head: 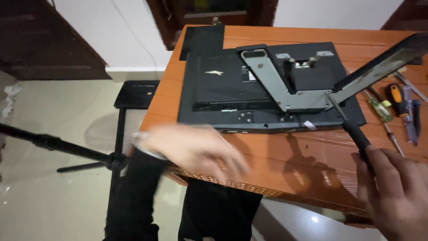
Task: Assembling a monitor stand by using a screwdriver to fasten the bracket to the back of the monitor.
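A black flat monitor [223,85] lies face down on an orange wooden table [285,154]. A grey V-shaped stand [285,87] sits on its back, one arm [383,62] reaching up to the right. My right hand [394,189] grips the black handle of a screwdriver [352,127], whose tip meets the stand's base near the monitor's lower edge. My left hand [191,149], blurred by motion, hovers above the table's near left edge with fingers spread, holding nothing.
Several screwdrivers [401,109] with green, orange and blue handles lie at the table's right side. A black tripod [80,151] and a small black stand [133,96] are on the tiled floor to the left. Dark doors stand behind.
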